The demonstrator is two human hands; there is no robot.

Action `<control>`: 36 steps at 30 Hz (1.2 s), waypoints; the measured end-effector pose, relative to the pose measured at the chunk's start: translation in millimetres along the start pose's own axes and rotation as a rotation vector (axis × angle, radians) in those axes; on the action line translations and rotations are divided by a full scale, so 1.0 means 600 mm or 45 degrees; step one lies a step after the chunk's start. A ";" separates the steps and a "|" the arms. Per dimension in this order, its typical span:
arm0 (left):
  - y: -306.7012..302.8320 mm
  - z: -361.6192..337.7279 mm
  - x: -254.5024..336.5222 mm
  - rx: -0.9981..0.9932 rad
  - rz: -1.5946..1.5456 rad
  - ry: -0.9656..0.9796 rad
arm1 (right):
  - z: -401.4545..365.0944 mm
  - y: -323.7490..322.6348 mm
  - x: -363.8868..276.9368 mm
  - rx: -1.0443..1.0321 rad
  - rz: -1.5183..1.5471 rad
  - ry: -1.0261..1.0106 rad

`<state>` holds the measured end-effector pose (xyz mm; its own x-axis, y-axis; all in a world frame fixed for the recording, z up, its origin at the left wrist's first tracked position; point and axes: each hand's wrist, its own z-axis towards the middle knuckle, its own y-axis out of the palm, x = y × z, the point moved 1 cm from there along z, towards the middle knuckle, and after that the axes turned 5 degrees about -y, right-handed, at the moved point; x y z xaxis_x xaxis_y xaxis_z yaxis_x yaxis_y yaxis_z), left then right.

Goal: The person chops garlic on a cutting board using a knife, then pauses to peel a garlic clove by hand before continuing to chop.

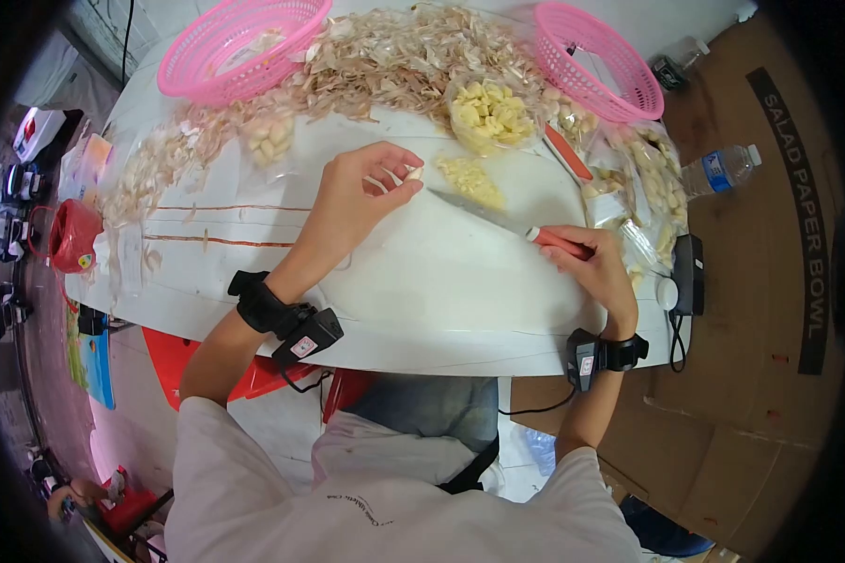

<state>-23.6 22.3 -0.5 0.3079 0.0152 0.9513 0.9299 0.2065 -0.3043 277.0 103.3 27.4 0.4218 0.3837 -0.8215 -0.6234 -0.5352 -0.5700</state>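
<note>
Between the thumb and fingers of my left hand (371, 183) is a pale garlic clove (414, 174), held just above the white table. My right hand (587, 261) is wrapped round the red handle of a knife (483, 212); its blade points left toward my left hand, and its tip lies close to the clove. Just beyond the blade, a patch of chopped garlic (469, 180) is spread on the table. Behind it stands a clear bag of cut garlic pieces (491, 114). Whole peeled cloves (269, 139) lie in another bag at the left.
A heap of garlic skins (394, 56) spans the back between two pink baskets (180, 70) (648, 89). At right lie a second red-handled knife (567, 153), bagged garlic (652, 174) and a water bottle (723, 170). A red container (72, 235) sits at the left edge.
</note>
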 end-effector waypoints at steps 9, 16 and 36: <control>0.000 0.000 -0.002 0.058 -0.010 -0.010 | 0.007 0.015 -0.011 0.079 -0.036 -0.009; 0.003 0.004 -0.009 0.156 -0.025 0.043 | 0.022 0.043 -0.053 0.080 -0.432 -0.255; 0.005 -0.001 -0.009 0.108 -0.009 0.126 | 0.028 0.014 -0.062 0.401 -1.209 -0.678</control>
<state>-22.4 22.3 -6.7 0.3238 -0.0821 0.9426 0.9130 0.2884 -0.2885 245.0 97.0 53.5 0.5256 0.8454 0.0949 -0.3700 0.3276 -0.8693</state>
